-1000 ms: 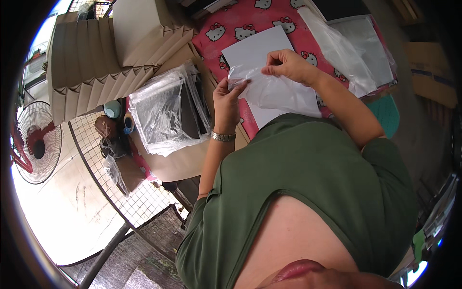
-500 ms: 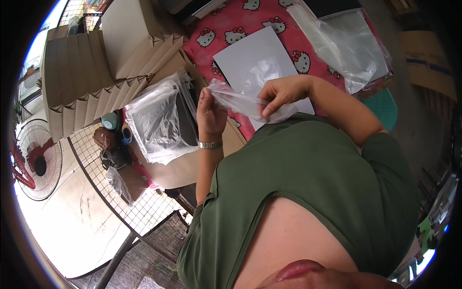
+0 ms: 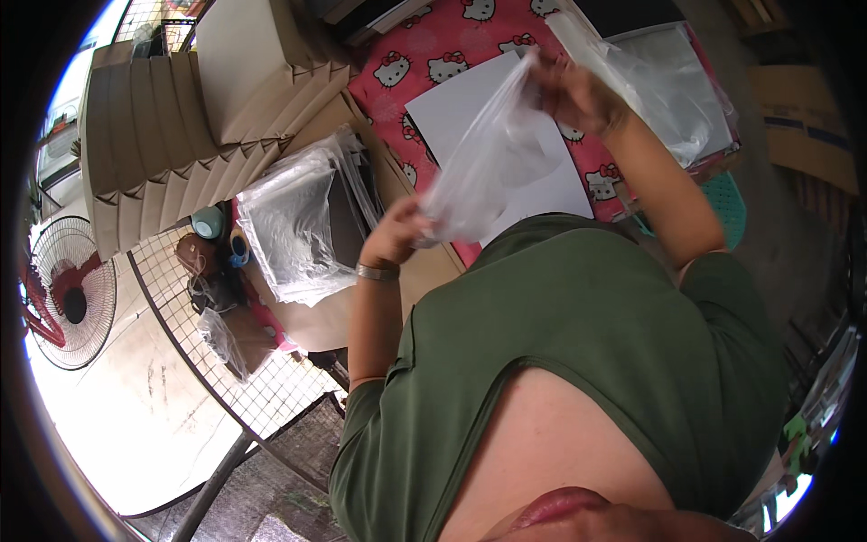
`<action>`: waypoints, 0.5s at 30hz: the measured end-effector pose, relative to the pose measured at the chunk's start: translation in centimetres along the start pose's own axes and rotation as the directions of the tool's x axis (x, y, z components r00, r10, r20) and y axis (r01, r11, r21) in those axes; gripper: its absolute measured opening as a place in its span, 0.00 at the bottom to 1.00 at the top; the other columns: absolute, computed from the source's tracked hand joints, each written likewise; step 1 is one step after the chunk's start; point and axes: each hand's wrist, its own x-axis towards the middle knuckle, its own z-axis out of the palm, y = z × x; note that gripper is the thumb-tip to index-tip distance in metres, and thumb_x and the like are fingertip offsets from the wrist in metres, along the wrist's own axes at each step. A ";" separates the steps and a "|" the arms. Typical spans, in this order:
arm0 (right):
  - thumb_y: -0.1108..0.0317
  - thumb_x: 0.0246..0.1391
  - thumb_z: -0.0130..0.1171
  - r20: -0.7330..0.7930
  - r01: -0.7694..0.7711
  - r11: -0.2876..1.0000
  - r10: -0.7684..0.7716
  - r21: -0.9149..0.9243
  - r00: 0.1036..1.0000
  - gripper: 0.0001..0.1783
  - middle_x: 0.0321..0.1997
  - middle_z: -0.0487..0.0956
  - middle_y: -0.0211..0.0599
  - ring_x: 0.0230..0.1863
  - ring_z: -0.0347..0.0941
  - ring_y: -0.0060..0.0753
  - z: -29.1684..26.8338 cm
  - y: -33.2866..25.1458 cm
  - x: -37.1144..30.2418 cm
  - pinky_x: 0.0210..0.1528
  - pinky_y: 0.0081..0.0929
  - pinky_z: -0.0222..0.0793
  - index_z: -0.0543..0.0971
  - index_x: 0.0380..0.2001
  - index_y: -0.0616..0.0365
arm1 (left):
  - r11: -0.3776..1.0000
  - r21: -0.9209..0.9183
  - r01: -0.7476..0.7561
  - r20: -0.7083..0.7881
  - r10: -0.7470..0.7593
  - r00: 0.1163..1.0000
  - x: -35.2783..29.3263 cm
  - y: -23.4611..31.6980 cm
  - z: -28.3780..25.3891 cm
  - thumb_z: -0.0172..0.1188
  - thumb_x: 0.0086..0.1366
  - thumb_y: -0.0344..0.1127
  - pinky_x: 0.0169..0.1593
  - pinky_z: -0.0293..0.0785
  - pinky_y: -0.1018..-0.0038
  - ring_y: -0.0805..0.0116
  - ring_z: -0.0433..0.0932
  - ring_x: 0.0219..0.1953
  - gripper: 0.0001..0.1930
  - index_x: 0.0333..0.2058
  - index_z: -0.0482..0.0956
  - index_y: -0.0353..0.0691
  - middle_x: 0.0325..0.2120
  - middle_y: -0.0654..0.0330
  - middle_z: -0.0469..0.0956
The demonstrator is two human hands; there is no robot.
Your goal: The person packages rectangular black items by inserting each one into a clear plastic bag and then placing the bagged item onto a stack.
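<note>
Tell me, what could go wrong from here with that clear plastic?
The thin plastic spans from the left hand to the right hand, so a hard pull might stretch or tear it. The white sheet lies beneath, so a sweeping hand could knock it askew. If the fan is running, which I can't tell, a draught might flutter the plastic.

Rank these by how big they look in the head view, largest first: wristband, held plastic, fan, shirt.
1. Shirt
2. Held plastic and fan: too alike to rank, the plastic being blurred
3. Wristband
</note>
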 end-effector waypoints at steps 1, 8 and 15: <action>0.64 0.55 0.52 -0.046 0.094 0.984 -0.088 0.153 0.995 0.10 0.28 0.76 0.29 0.32 0.72 0.18 0.5 -0.5 0.7 0.32 0.16 0.68 0.73 0.38 0.56 | 0.996 0.075 0.052 0.036 -0.055 0.998 0.2 -0.4 -0.6 0.57 0.54 0.33 0.43 0.69 0.73 0.66 0.74 0.42 0.18 0.44 0.72 0.36 0.37 0.57 0.76; 0.62 0.57 0.50 0.061 -0.259 0.741 0.375 -0.619 0.925 0.09 0.27 0.74 0.30 0.29 0.69 0.17 -1.0 -1.4 0.1 0.31 0.15 0.65 0.73 0.26 0.54 | 0.791 -0.452 -0.412 -0.333 0.279 0.901 2.8 2.9 -1.1 0.50 0.58 0.40 0.48 0.68 0.63 0.61 0.72 0.46 0.18 0.43 0.71 0.33 0.42 0.55 0.73; 0.61 0.56 0.51 -0.041 0.068 0.998 -0.069 -0.019 0.997 0.08 0.27 0.74 0.23 0.29 0.70 0.15 -2.0 -0.9 2.1 0.33 0.17 0.66 0.75 0.33 0.52 | 0.970 0.197 0.139 0.009 -0.143 0.990 3.8 -1.0 -0.7 0.58 0.56 0.33 0.46 0.68 0.73 0.71 0.73 0.38 0.18 0.45 0.70 0.35 0.38 0.61 0.75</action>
